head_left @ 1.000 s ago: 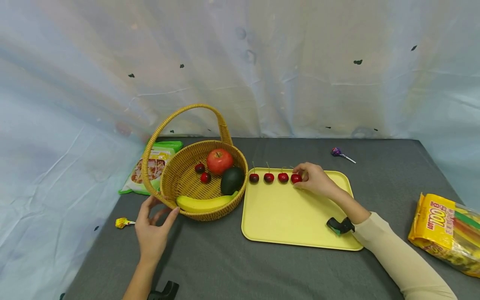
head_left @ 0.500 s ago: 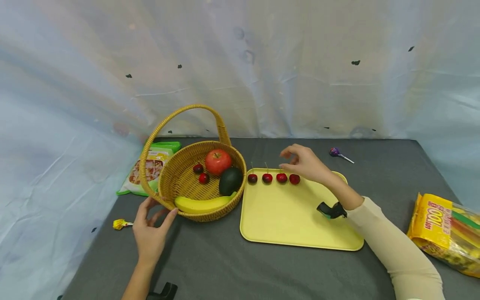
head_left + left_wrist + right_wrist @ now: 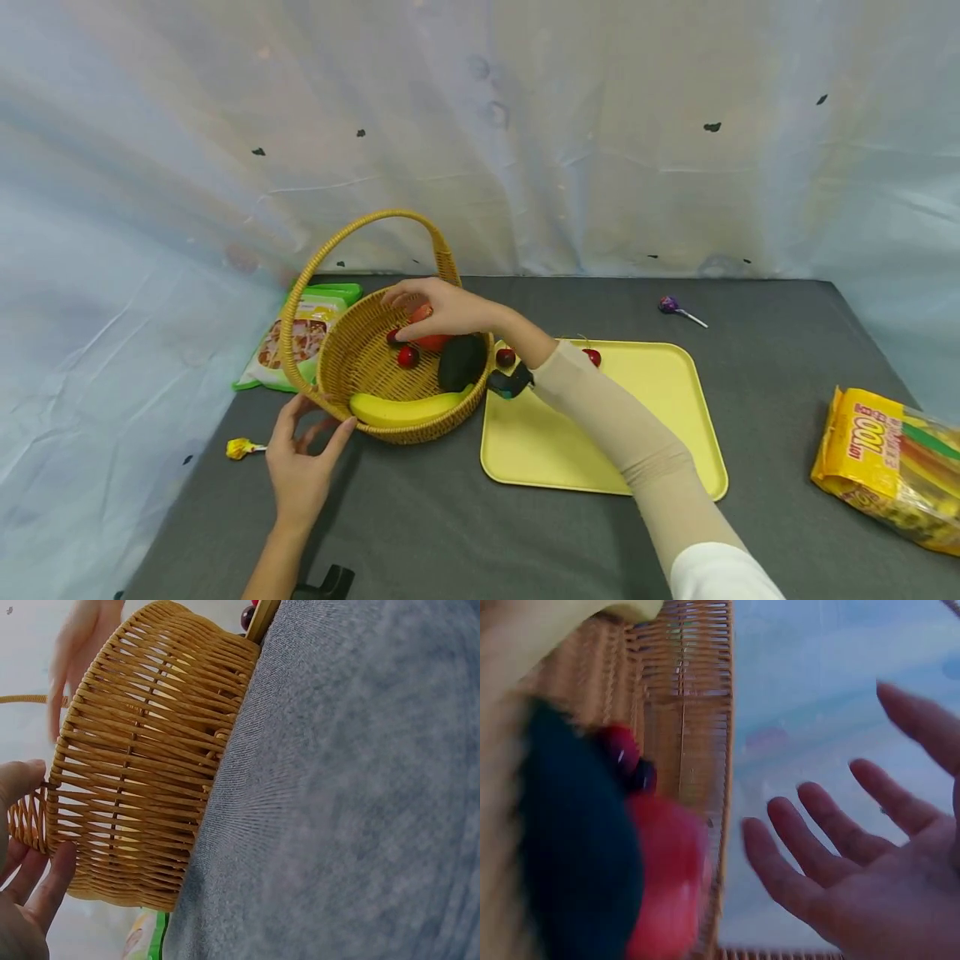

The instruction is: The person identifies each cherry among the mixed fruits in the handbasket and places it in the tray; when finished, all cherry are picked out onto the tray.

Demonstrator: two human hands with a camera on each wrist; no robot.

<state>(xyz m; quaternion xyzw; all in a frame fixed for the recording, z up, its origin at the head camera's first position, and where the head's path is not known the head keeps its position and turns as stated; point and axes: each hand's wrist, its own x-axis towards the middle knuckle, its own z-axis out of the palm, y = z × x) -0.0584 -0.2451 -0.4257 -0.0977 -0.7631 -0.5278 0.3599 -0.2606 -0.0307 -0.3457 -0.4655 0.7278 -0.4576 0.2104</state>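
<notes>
My left hand (image 3: 303, 467) pinches the rim of a yellow wicker basket (image 3: 363, 358) at the handle's base, thumb on one side and fingers on the other in the left wrist view. Above the basket, my right hand (image 3: 448, 310) reaches in; its fingers (image 3: 832, 829) are spread and hold nothing in the right wrist view. Beneath it are a red apple (image 3: 431, 342), partly covered by the hand, and two cherries, a dark one (image 3: 393, 337) and a red one (image 3: 408, 357). A dark green avocado (image 3: 461, 363) and a yellow banana (image 3: 408, 410) lie alongside.
A yellow tray (image 3: 600, 450) lies right of the basket; cherries (image 3: 592, 357) show beside my forearm, which hides part of it. Around are a green-white snack bag (image 3: 296, 337), a yellow lollipop (image 3: 242, 448), a purple lollipop (image 3: 670, 305) and a yellow bread bag (image 3: 877, 458).
My right hand let go of the rightmost cherry on the tray, lifted off, and moved left over the basket. My left hand stays on the basket rim.
</notes>
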